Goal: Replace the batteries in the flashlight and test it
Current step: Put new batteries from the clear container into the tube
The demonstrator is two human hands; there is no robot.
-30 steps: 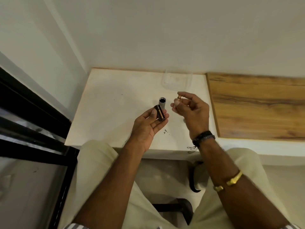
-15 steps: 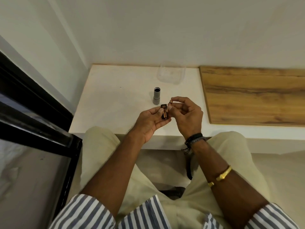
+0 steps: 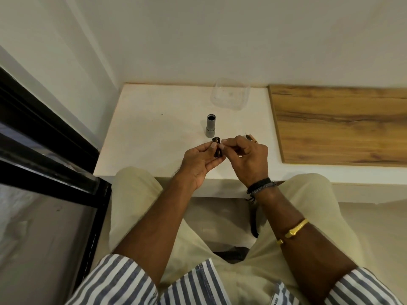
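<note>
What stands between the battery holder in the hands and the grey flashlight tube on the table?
Nothing visible does. The battery holder, held in the left hand with the right hand pinching it, is just short of the upright flashlight tube, whose open end faces up. The clear container lies beyond it.

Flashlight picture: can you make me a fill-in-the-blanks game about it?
The grey flashlight body stands ___ on the white table.
The left hand holds a ___ battery holder.
The clear container sits ___ from the person than the flashlight body.
Missing words: upright; black; farther.
</note>
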